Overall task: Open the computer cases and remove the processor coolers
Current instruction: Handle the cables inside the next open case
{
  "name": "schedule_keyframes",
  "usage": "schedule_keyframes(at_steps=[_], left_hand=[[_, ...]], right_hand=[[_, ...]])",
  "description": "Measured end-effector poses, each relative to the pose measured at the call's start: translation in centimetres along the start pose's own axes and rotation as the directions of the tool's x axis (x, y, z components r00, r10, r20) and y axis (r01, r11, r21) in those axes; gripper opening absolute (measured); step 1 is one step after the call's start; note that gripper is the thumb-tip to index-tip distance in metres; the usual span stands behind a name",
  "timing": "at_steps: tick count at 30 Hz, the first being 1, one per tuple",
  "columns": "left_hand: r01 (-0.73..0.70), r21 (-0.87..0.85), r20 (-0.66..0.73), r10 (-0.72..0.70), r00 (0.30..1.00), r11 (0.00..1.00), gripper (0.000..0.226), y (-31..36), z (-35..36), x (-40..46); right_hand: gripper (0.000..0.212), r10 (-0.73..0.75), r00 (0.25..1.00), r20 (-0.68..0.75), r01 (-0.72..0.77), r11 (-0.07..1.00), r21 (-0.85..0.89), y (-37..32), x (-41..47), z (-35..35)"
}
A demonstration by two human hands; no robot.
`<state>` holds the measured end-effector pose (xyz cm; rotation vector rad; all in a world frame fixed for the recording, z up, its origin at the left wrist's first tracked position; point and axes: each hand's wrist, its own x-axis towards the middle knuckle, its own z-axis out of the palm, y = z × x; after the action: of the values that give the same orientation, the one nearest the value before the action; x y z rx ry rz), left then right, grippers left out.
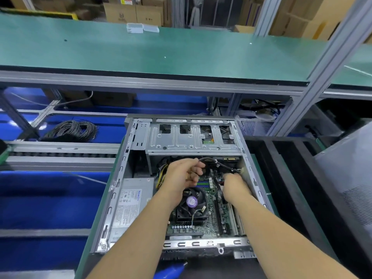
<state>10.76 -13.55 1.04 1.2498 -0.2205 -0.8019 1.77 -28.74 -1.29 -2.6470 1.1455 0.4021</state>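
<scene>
In the open computer case (128,158), the power supply (130,204) lies left of the processor cooler (191,208).

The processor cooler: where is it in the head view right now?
The processor cooler sits low in the open computer case, on the motherboard, right of the power supply and between the forearms, just below the left hand.

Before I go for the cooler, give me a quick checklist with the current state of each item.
1. Case open, side panel off: ok.
2. Cooler fan in view on the board: ok.
3. Cables clear of the cooler: not ok; the left hand holds a black cable above the board.
4. Fan wire unplugged: cannot tell.
5. Hands free for the cooler: not ok; the right hand is down among the connectors, its grip hidden.
6. Cooler mounting released: cannot tell.
</scene>
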Motion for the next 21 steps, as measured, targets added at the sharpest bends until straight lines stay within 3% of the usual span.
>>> schedule_keyframes(at_steps=[3,5,7,9,11,13,14,17,18,21], left_hand=[[-0.051,-0.073,0.153,0.062,0.986,0.996,0.026,0.3,0.3,-0.6],[-0.054,-0.066,0.274,0.070,0.959,0.996,0.043,0.4,0.5,-0.8],[-0.071,0.023,0.318,0.060,0.946,0.997,0.053,0.2,0.8,-0.8],[-0.140,0.222,0.301,0.069,0.951,0.965,0.057,-0.3,1.1,-0.8],[-0.269,0.544,0.285,0.126,0.950,0.795,0.054,-1.4,0.9,-0.4],[-0.379,0.812,0.357,0.136,0.924,0.443,0.049,-2.4,0.2,0.1],[-0.394,0.855,0.375,0.122,0.919,0.338,0.046,-2.7,-0.1,0.3],[-0.386,0.861,0.369,0.115,0.922,0.332,0.036,-3.0,-0.2,0.4],[-0.406,0.870,0.386,0.125,0.914,0.279,0.035,-3.2,-0.2,0.4],[-0.508,0.861,0.504,0.198,0.841,-0.032,0.039,-3.9,0.1,0.4]], right_hand=[[0.031,0.014,1.000,0.014,-0.014,1.000,0.006,-0.1,0.7,0.5],[0.019,0.030,0.999,0.011,-0.031,0.994,0.101,0.0,1.1,0.5],[0.017,0.065,0.998,0.012,-0.066,0.977,0.203,0.3,1.6,0.8],[0.025,-0.002,1.000,-0.007,0.004,0.975,0.223,0.4,1.4,1.2],[0.029,-0.053,0.998,-0.022,0.056,0.989,0.135,0.6,1.4,1.4],[0.024,-0.040,0.999,-0.004,0.040,0.995,0.089,0.6,1.4,1.3],[0.024,-0.027,0.999,-0.026,0.029,0.998,0.059,0.4,1.3,1.1],[0.025,-0.056,0.998,0.006,0.056,0.998,-0.001,0.3,1.5,0.9],[0.026,-0.073,0.997,0.005,0.073,0.997,-0.017,0.2,1.5,0.7],[0.025,-0.134,0.991,0.028,0.136,0.989,-0.066,0.1,1.4,0.8]])
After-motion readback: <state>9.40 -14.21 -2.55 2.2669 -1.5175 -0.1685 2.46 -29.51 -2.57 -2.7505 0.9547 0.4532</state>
